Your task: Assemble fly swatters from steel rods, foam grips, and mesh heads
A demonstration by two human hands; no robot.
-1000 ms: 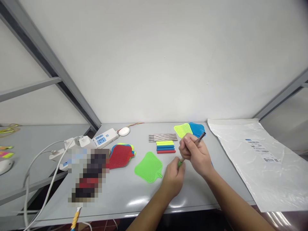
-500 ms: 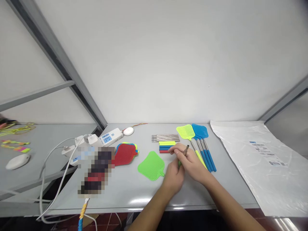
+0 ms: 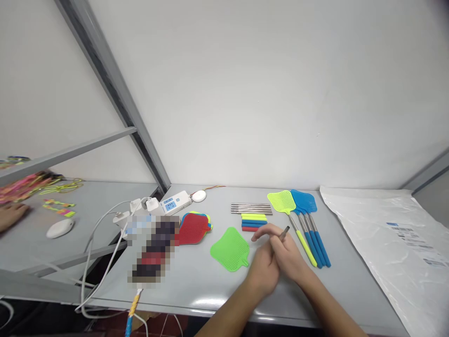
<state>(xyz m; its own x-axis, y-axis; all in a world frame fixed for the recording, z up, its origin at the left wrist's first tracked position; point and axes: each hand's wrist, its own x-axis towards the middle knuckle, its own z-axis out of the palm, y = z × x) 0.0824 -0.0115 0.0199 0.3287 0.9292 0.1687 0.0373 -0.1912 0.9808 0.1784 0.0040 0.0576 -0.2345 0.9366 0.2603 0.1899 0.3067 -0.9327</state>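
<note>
My left hand (image 3: pixel 264 270) and my right hand (image 3: pixel 288 256) are closed together over the front of the table. Between them is a fly swatter handle (image 3: pixel 285 232), whose metal rod end sticks up past my right thumb; its lower part is hidden in my fingers. My right index finger reaches out to the left. Beside my left hand lies a loose green swatter head (image 3: pixel 230 249). Just beyond my right hand are stacked yellow, blue and red grips (image 3: pixel 254 222), with metal rods (image 3: pixel 251 208) behind them. Assembled blue and yellow fly swatters (image 3: pixel 304 229) lie to the right.
Stacked swatter heads, red on top (image 3: pixel 193 228), lie left of the green one. Farther left are a power strip (image 3: pixel 176 202), white cables and a blurred-out device (image 3: pixel 154 252). A white plastic bag (image 3: pixel 386 243) covers the right side. Another person's hand (image 3: pixel 12 216) shows at far left.
The view has swung left, so everything sits farther right. My hands stay together on the handle; the bit of green between them is now hidden. Another person's hand has appeared at far left.
</note>
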